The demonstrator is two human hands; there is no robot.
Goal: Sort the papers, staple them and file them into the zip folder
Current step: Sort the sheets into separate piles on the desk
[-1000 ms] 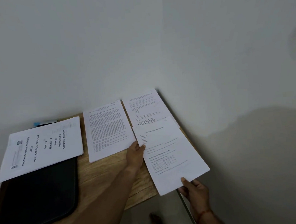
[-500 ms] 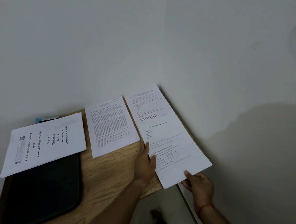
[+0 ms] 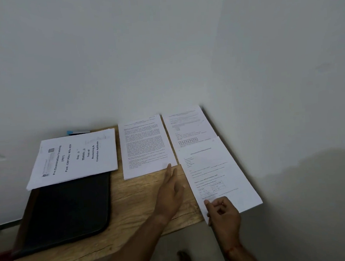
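Table (image 3: 132,213) is carrying everything. Zip folder (image 3: 67,213) is lying flat at left, titled packet (image 3: 74,158) overlapping its far edge. Text sheet (image 3: 144,146) is sitting mid-table; form sheet (image 3: 216,172) is overlapping grid sheet (image 3: 187,127) at right. Left hand (image 3: 169,195) is pointing forward, fingers straight, tip touching text sheet's corner. Right hand (image 3: 223,214) is pinching form sheet's near corner.

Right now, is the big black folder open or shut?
Shut: the flat black zip folder lies as one closed slab on the wooden table, a white paper stack on its far end. Zip fully done? Cannot tell.
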